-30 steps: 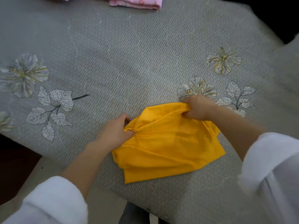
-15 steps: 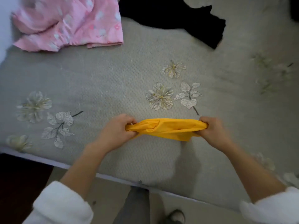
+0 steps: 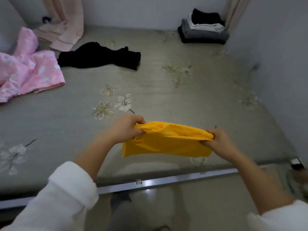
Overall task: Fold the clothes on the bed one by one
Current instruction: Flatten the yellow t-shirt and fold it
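Our left hand (image 3: 124, 129) and right hand (image 3: 218, 140): fingers curled tight, each gripping one end of the yellow garment (image 3: 166, 142). The garment is stretched between them, lifted over the near edge of the bed (image 3: 166, 100), with its lower part hanging.

On the bed beyond:
- black garment (image 3: 100, 55), loose, mid-left
- pink patterned garment (image 3: 28, 70), crumpled, far left
- stack of folded clothes (image 3: 203, 30), black, white and grey, far right corner
- beige curtain (image 3: 65, 22), draped onto the far left corner
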`<state>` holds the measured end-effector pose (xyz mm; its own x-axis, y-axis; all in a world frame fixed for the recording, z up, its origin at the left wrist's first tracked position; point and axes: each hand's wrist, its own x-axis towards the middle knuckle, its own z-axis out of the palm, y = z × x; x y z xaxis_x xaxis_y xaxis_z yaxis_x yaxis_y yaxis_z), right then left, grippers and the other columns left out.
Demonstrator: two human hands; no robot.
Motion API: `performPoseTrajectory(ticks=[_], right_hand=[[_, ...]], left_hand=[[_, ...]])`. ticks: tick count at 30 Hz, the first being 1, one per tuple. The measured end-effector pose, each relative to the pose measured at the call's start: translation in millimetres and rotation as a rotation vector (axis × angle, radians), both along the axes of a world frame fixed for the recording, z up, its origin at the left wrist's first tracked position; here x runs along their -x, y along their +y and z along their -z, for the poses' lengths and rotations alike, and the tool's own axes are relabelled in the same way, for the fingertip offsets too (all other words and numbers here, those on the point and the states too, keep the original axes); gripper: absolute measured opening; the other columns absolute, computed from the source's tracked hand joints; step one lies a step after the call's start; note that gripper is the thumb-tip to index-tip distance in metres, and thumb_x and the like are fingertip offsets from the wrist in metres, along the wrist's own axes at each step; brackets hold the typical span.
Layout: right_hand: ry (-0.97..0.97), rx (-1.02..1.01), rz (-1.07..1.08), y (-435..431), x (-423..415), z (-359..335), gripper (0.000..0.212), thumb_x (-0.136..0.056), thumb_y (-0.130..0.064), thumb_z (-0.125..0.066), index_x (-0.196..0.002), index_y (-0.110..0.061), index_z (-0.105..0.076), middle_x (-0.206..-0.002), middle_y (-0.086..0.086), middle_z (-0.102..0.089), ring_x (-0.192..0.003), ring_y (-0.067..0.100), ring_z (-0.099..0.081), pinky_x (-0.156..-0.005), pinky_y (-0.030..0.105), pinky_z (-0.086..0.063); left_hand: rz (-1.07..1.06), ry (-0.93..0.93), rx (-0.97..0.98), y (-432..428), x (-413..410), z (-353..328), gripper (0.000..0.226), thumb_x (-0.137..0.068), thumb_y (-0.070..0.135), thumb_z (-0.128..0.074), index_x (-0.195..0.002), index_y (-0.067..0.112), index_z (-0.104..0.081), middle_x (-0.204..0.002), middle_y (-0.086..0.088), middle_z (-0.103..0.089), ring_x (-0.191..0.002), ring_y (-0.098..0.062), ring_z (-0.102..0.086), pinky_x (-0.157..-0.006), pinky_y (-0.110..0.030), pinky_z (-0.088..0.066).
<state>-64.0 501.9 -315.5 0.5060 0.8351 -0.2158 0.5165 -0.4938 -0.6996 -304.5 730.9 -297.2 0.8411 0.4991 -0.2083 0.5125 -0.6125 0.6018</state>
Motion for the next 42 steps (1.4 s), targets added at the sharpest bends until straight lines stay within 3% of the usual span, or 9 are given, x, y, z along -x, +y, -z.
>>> performPoseTrajectory(ticks=[3,10,13,17,22,25,31,38,42], right_hand=[[-0.015,0.009,0.085,-82.3,-24.7,-18.3,0.029,-0.081,-0.008,-0.072,-0.061,-0.022,-0.055,-0.058,-0.005,-0.05,-0.057,0.006,-0.045,-0.056,0.03,-0.034],[-0.1,-0.007,0.315,-232.3,-83.3,-52.5,0.037,-0.084,-0.013,-0.07,-0.058,-0.028,-0.049,-0.054,-0.008,-0.047,-0.054,0.001,-0.045,-0.051,0.023,-0.029],[-0.051,-0.052,0.423,-278.9,-111.8,-57.6,0.03,-0.085,-0.01,-0.069,-0.06,-0.015,-0.052,-0.055,-0.006,-0.045,-0.05,-0.001,-0.043,-0.049,0.017,-0.028],[-0.041,-0.068,0.557,-325.4,-170.7,-58.6,0.026,-0.083,-0.01,-0.071,-0.065,-0.003,-0.054,-0.062,0.013,-0.047,-0.058,0.013,-0.045,-0.055,0.027,-0.031],[-0.054,-0.078,0.628,-372.4,-270.5,-58.6,0.026,-0.082,-0.012,-0.072,-0.061,-0.013,-0.057,-0.057,-0.001,-0.05,-0.056,0.009,-0.046,-0.055,0.028,-0.032],[-0.035,-0.057,0.653,-397.1,-338.1,-57.1,0.019,-0.083,-0.014,-0.07,-0.076,0.002,-0.062,-0.069,0.011,-0.06,-0.064,0.02,-0.056,-0.058,0.036,-0.039],[-0.059,-0.075,0.754,-429.9,-463.9,-74.2,0.029,-0.083,-0.012,-0.069,-0.061,-0.021,-0.053,-0.058,-0.008,-0.053,-0.061,0.006,-0.049,-0.057,0.028,-0.034],[-0.089,-0.09,0.739,-457.0,-608.6,-78.8,0.02,-0.082,-0.007,-0.069,-0.066,-0.016,-0.061,-0.067,0.002,-0.06,-0.066,0.011,-0.054,-0.062,0.03,-0.038],[-0.068,-0.075,0.633,-467.5,-709.8,-68.1,0.017,-0.083,-0.008,-0.07,-0.069,-0.011,-0.061,-0.066,0.001,-0.057,-0.062,0.006,-0.051,-0.055,0.017,-0.035]], left_hand=[[0.145,0.025,-0.033,-57.6,-48.6,-17.4,0.015,-0.084,0.024,-0.067,-0.099,0.027,-0.066,-0.085,0.01,-0.062,-0.072,-0.005,-0.057,-0.058,-0.015,-0.041],[0.427,0.022,0.001,-159.1,-174.6,-44.5,0.014,-0.085,0.022,-0.068,-0.099,0.02,-0.067,-0.09,0.002,-0.065,-0.076,-0.01,-0.058,-0.061,-0.02,-0.044],[0.528,0.012,-0.018,-189.5,-233.4,-49.4,0.01,-0.083,0.023,-0.069,-0.092,0.025,-0.067,-0.083,0.006,-0.064,-0.073,-0.008,-0.058,-0.06,-0.023,-0.044],[0.625,-0.017,-0.037,-223.6,-320.6,-53.5,0.008,-0.083,0.026,-0.069,-0.09,0.029,-0.067,-0.077,0.014,-0.062,-0.069,-0.003,-0.057,-0.057,-0.015,-0.042],[0.709,-0.04,-0.032,-258.1,-444.2,-52.8,0.009,-0.082,0.024,-0.07,-0.09,0.029,-0.067,-0.076,0.014,-0.063,-0.066,0.001,-0.057,-0.056,-0.012,-0.042],[0.752,-0.031,-0.001,-276.6,-523.1,-52.3,0.01,-0.084,0.023,-0.068,-0.091,0.03,-0.066,-0.08,0.012,-0.065,-0.069,-0.003,-0.059,-0.058,-0.014,-0.044],[0.797,-0.038,0.021,-311.4,-664.0,-55.8,0.015,-0.085,0.017,-0.061,-0.089,0.031,-0.064,-0.086,0.007,-0.064,-0.078,-0.01,-0.06,-0.068,-0.03,-0.051],[0.735,-0.108,-0.011,-339.4,-799.6,-51.7,0.012,-0.089,0.023,-0.061,-0.098,0.031,-0.064,-0.091,0.009,-0.067,-0.081,-0.007,-0.063,-0.069,-0.025,-0.053],[0.649,-0.108,-0.008,-352.9,-868.1,-41.9,0.01,-0.091,0.024,-0.06,-0.098,0.031,-0.063,-0.089,0.014,-0.064,-0.08,-0.004,-0.062,-0.066,-0.017,-0.049]])
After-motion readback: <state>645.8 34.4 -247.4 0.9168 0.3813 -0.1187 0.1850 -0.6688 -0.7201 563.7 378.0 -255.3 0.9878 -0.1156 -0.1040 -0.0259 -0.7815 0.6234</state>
